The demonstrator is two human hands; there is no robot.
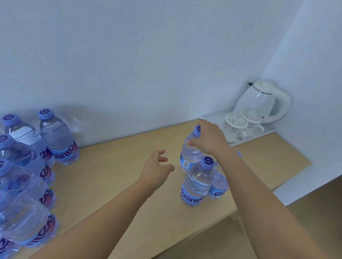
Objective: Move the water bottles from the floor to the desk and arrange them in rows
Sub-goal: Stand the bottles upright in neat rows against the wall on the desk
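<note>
Right hand [208, 140] grips rear bottle [190, 152] neck on desk [119, 176]; left hand [156, 166] loose, holding nothing.

A white kettle [261, 100] is standing at the right of the frame, in the corner where the two pale walls [132, 42] are meeting. It is sitting at the back of a white tray [209, 116]. Two patterned cups [243, 123] are resting on the same tray just in front of the kettle, touching each other, handles pointing toward the lower right.
</note>
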